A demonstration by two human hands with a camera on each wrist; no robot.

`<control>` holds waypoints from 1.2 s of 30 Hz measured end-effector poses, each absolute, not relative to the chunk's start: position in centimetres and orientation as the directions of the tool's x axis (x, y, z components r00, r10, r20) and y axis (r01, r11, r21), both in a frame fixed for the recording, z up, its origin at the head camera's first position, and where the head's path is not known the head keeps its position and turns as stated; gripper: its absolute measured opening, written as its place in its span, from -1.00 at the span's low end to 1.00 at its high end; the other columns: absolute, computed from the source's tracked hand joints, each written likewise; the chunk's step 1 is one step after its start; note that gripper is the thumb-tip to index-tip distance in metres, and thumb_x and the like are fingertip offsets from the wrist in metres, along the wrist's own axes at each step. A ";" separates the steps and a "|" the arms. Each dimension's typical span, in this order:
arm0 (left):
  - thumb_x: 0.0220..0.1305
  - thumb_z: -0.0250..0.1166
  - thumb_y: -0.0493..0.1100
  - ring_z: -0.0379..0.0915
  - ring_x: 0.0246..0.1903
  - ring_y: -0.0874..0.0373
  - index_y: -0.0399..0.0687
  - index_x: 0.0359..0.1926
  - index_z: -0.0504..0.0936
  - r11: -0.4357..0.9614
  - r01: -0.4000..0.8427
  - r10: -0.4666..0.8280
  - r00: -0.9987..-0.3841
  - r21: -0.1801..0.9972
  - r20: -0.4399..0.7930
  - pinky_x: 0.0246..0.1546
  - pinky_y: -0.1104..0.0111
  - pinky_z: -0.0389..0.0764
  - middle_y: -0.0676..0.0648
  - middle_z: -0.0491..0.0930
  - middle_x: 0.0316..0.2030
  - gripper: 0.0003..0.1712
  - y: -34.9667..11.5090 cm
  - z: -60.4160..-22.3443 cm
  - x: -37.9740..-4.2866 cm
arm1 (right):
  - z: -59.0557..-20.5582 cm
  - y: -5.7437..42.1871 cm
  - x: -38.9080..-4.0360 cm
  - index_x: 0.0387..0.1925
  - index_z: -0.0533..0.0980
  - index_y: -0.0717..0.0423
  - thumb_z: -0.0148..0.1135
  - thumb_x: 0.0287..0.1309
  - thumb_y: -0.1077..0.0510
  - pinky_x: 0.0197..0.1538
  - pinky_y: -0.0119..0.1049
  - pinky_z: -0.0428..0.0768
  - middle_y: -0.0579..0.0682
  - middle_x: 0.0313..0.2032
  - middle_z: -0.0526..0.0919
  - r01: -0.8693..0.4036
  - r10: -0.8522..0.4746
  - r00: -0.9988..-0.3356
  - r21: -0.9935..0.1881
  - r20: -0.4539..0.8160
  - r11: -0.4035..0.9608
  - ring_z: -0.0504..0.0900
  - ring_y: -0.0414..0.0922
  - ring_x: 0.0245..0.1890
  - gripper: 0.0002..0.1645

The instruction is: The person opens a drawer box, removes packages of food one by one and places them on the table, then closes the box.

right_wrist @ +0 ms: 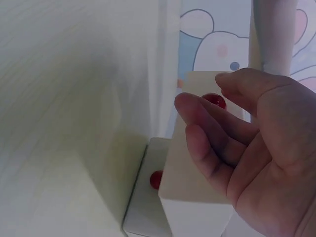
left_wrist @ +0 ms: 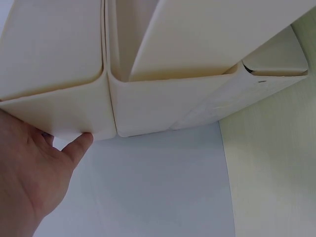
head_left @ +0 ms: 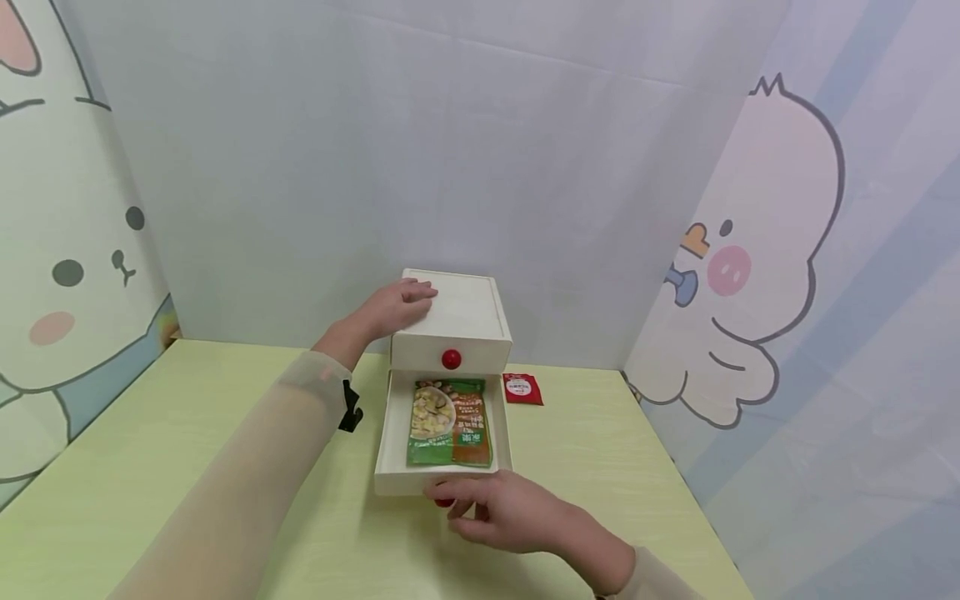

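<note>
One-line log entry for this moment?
left hand: on box top | right hand: at red knob of open drawer, grip unclear | in drawer: food packet | red packet: on table

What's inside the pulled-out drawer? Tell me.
One green-and-brown food pouch lies in the pulled-out drawer. Whatever is under it is covered, and anything farther back, behind the front of the upper drawer, is hidden.

Left arm (head_left: 247, 467) outstretched, left grip (head_left: 397, 307) palm-down; right grip (head_left: 510, 512) with curled fingers (right_wrist: 200, 148)
</note>
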State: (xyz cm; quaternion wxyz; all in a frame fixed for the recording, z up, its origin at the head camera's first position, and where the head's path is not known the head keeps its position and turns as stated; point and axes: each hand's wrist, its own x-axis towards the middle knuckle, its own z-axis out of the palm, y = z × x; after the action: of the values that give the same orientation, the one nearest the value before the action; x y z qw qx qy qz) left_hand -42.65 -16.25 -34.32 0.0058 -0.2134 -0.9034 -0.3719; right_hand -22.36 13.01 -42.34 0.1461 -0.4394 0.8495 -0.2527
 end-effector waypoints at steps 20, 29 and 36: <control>0.73 -0.06 0.09 -0.23 0.79 -0.15 -0.01 0.66 0.41 0.638 0.402 0.388 -0.905 0.657 0.177 0.76 -0.18 -0.08 -0.08 0.17 0.74 -0.35 -16.3 -34.2 -42.8 | -32.1 10.7 -27.2 0.15 0.77 -0.16 0.33 0.52 0.09 -0.24 -0.48 0.62 -0.28 -0.19 0.79 -0.743 -0.818 -0.568 -0.373 -0.086 0.555 0.57 -0.40 -0.36 -0.72; 0.72 -0.05 0.14 -0.22 0.79 -0.14 0.02 0.65 0.42 0.634 0.399 0.386 -0.906 0.663 0.176 0.76 -0.20 -0.06 -0.06 0.17 0.74 -0.33 -16.3 -34.4 -43.2 | -31.6 8.7 -30.3 0.16 0.77 -0.06 0.35 0.53 0.06 -0.07 -0.43 0.72 -0.21 -0.14 0.85 -0.742 -0.792 -0.579 -0.276 -0.194 0.611 0.72 -0.37 -0.20 -0.72; 0.72 -0.02 0.10 -0.20 0.79 -0.13 -0.01 0.65 0.43 0.625 0.388 0.378 -0.910 0.677 0.171 0.75 -0.20 -0.03 -0.08 0.17 0.74 -0.35 -16.3 -34.3 -43.2 | -32.4 7.7 -32.4 0.33 0.69 -0.02 0.43 0.48 0.01 0.22 -0.16 0.75 -0.02 0.13 0.82 -0.710 -0.724 -0.618 -0.178 -0.305 0.681 0.77 -0.09 0.11 -0.54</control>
State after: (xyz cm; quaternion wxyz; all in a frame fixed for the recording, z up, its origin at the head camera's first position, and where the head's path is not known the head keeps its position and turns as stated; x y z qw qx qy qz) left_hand -43.17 -16.27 -34.34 0.0061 -0.2125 -0.9015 -0.3771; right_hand -32.36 7.71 -32.37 0.1786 -0.3989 0.8992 -0.0200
